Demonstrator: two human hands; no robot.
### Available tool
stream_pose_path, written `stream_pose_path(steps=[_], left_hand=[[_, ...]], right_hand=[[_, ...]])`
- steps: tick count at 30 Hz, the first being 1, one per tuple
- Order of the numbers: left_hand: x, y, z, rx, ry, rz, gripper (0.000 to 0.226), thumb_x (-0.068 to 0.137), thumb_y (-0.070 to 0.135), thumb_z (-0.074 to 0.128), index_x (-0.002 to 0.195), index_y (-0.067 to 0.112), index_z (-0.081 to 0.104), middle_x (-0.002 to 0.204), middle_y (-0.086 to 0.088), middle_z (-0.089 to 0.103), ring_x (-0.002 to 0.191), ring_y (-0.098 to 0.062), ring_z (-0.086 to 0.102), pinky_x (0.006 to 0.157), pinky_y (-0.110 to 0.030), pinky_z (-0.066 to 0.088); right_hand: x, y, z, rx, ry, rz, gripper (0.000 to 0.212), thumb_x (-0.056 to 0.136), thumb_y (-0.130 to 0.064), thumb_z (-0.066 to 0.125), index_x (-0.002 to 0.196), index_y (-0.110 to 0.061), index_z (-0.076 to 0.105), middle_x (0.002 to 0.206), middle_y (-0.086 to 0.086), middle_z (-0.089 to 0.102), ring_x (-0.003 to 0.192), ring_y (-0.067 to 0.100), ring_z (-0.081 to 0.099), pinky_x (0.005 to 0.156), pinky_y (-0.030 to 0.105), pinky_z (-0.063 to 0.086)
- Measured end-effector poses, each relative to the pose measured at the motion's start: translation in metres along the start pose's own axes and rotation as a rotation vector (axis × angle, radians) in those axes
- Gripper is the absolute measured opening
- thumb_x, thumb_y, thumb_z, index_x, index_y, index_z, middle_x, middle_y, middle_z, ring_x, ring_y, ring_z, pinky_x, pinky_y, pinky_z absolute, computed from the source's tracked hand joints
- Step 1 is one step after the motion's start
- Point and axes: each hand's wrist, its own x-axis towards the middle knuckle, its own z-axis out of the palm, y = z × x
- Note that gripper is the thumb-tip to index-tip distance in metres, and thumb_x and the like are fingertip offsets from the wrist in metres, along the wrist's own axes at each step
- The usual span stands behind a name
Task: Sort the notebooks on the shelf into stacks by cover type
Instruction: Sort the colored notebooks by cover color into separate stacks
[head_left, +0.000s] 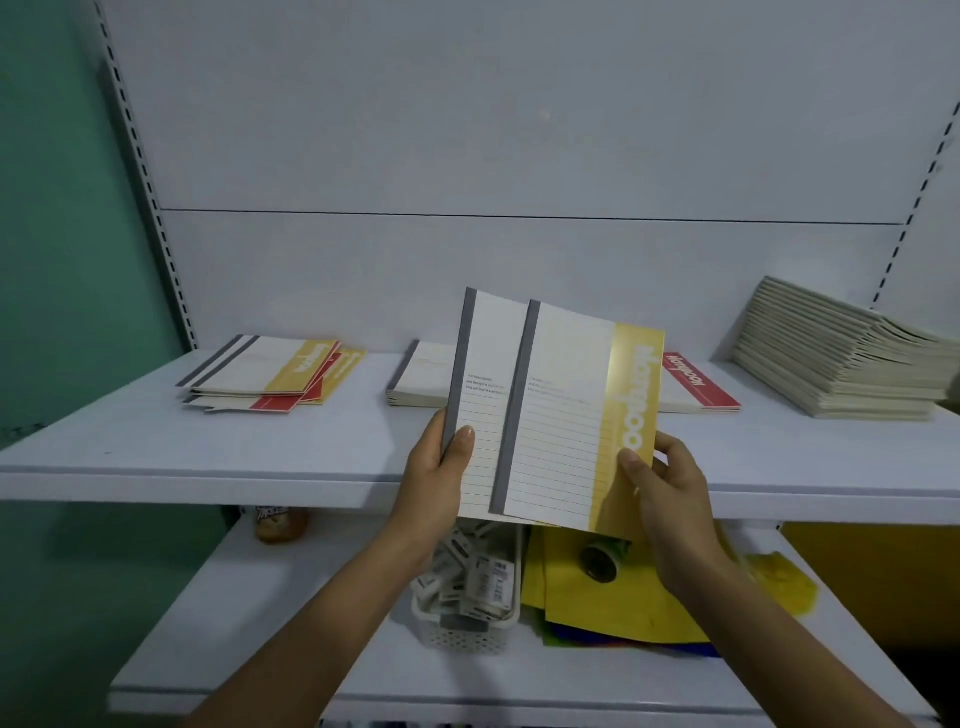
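While both hands hold two yellow notebooks (566, 415) upright, left hand (436, 467) and right hand (665, 488) each gripping one, the matching yellow stack (270, 371) lies at the shelf's (156, 447) back left, nearer the left hand.

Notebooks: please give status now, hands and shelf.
Left hand and right hand hold two yellow notebooks, fanned, above shelf. Mixed pile at left unsorted. Nothing in the way.

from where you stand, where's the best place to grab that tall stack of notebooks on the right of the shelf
Probably low on the tall notebook stack, with both hands from its front and left edges. It leans and its upper books fan out rightward, so lifting from the top would likely spill them.
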Motion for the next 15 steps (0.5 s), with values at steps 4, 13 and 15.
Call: stream_pose_path(steps=[4, 13, 15], left_hand=[[-0.004, -0.003, 0.003, 0.133, -0.066, 0.139, 0.029, 0.099, 0.025, 0.042, 0.126, 0.033, 0.051, 0.117, 0.016, 0.065, 0.111, -0.002, 0.060, 0.095, -0.025, 0.049], [0.028, 0.001, -0.008, 0.138, -0.090, 0.253, 0.034, 0.099, 0.029, 0.039, 0.132, 0.024, 0.050, 0.119, 0.014, 0.065, 0.112, -0.001, 0.058, 0.094, -0.022, 0.048], [0.044, 0.000, -0.020, 0.082, -0.040, 0.229, 0.029, 0.100, 0.025, 0.040, 0.126, 0.029, 0.051, 0.117, 0.019, 0.064, 0.112, 0.003, 0.057, 0.094, -0.017, 0.047]], right_hand=[[0.002, 0.003, 0.002, 0.045, 0.046, 0.045, 0.020, 0.099, -0.023, 0.047, 0.118, -0.021, 0.046, 0.098, -0.006, 0.058, 0.083, 0.008, 0.054, 0.068, 0.032, 0.045], [0.022, -0.009, 0.036, 0.018, 0.067, -0.020, 0.020, 0.099, -0.025, 0.046, 0.119, -0.021, 0.045, 0.104, -0.003, 0.060, 0.084, 0.004, 0.054, 0.073, 0.033, 0.042], [0.029, -0.017, 0.051, 0.010, 0.047, -0.058, 0.017, 0.099, -0.023, 0.046, 0.116, -0.023, 0.045, 0.094, -0.012, 0.058, 0.082, 0.001, 0.053, 0.067, 0.027, 0.042]])
